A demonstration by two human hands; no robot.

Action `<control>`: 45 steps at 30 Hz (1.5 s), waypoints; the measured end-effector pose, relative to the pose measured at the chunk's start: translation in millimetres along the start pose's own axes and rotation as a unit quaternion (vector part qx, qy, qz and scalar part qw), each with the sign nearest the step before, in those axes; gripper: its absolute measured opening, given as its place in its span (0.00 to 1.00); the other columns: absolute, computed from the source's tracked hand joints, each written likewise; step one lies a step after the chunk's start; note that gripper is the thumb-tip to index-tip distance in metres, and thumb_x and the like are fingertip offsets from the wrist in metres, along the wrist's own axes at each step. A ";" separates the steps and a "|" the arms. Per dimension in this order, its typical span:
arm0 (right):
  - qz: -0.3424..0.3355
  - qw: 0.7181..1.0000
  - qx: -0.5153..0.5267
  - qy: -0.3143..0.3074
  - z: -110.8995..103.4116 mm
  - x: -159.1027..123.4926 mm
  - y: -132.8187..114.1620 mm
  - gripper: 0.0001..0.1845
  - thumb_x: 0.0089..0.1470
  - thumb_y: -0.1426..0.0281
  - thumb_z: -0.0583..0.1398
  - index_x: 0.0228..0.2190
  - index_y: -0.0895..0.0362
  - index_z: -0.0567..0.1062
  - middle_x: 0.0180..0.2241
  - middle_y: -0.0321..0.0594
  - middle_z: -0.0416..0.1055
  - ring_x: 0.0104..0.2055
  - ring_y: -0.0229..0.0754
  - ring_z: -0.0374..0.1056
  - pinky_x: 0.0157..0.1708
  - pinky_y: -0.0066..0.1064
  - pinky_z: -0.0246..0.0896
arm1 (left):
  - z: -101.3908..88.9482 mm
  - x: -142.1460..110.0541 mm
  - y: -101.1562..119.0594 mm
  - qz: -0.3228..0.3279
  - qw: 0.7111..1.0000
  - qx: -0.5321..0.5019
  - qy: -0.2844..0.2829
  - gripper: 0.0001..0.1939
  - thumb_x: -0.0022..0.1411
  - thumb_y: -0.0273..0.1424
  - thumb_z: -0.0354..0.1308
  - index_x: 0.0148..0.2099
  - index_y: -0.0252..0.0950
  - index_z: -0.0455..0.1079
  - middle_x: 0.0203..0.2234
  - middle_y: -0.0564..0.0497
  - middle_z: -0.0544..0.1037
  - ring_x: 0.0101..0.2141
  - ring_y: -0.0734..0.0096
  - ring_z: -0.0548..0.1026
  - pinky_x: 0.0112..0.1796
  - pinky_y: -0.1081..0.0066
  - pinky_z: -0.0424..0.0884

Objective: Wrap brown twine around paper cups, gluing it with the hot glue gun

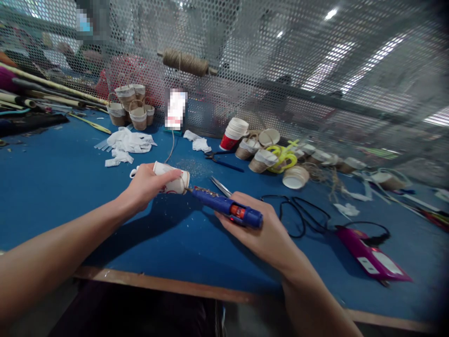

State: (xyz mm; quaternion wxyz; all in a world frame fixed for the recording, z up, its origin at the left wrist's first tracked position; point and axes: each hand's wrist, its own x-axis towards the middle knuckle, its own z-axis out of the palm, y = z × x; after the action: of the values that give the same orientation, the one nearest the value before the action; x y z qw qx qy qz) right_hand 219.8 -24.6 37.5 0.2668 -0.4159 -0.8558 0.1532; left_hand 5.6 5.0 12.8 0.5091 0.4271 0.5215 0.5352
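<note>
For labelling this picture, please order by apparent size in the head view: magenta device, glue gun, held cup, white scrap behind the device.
1. Magenta device and glue gun: unsure; the right hand partly covers the gun.
2. Held cup
3. White scrap

We look across a blue worktable (pixel 70 187) whose near side ends in a worn brown edge (pixel 168 284). Behind the worktable we see a wall of perforated grey metal (pixel 242 93), leaning in our tilted view, with a darker horizontal rail (pixel 301 101) across it. Through its holes, above the worktable's right half, we make out long bright bands of light (pixel 373 62) and a small lamp (pixel 330 14). Below the worktable, we glimpse a dim grey floor (pixel 250 319).
</note>
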 end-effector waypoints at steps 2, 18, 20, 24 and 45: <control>-0.002 1.000 0.000 0.001 -0.4 -0.3 0.5 0.11 0.50 0.69 0.57 0.20 0.55 0.61 0.21 0.33 0.59 0.23 0.34 0.57 0.23 0.26 0.53 | -0.1 -0.2 0.2 0.001 1.000 -0.004 -0.002 0.09 0.42 0.34 0.63 0.24 0.32 0.72 0.17 0.51 0.74 0.19 0.75 0.69 0.21 0.75 0.63; 0.007 1.000 -0.006 0.002 -1.9 -1.4 -0.2 0.11 0.50 0.71 0.56 0.21 0.56 0.59 0.22 0.33 0.59 0.24 0.34 0.57 0.23 0.25 0.52 | -0.9 0.6 -2.6 0.006 1.000 0.005 -0.004 0.11 0.41 0.35 0.63 0.25 0.30 0.73 0.18 0.50 0.75 0.19 0.75 0.70 0.21 0.75 0.65; 0.015 1.000 -0.005 0.008 -1.6 -1.2 0.0 0.11 0.50 0.70 0.56 0.20 0.56 0.59 0.21 0.33 0.59 0.24 0.34 0.57 0.23 0.26 0.52 | -0.8 0.5 -3.8 0.011 1.000 0.006 -0.002 0.12 0.41 0.35 0.64 0.26 0.30 0.73 0.19 0.50 0.75 0.20 0.75 0.70 0.21 0.75 0.65; 0.026 0.999 0.004 0.022 -1.4 -0.5 -0.9 0.11 0.50 0.69 0.57 0.20 0.56 0.60 0.21 0.33 0.58 0.23 0.33 0.57 0.23 0.26 0.52 | 0.8 -0.6 -3.8 0.025 1.000 0.013 -0.003 0.12 0.42 0.35 0.64 0.27 0.30 0.73 0.20 0.49 0.76 0.20 0.74 0.71 0.22 0.75 0.67; 0.051 0.998 0.023 0.043 -4.2 -0.1 -0.5 0.14 0.49 0.68 0.58 0.19 0.56 0.58 0.20 0.31 0.57 0.22 0.32 0.56 0.23 0.26 0.52 | 3.9 -10.6 -0.3 0.127 0.987 0.094 0.003 0.09 0.46 0.33 0.61 0.27 0.31 0.74 0.22 0.50 0.78 0.21 0.74 0.72 0.23 0.77 0.68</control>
State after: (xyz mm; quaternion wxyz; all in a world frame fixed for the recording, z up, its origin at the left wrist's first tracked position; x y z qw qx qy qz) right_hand 222.0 -24.7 41.2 0.3052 -0.4587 -0.8175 0.1680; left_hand 10.7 -5.0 13.7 0.3934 0.5342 0.5123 0.5453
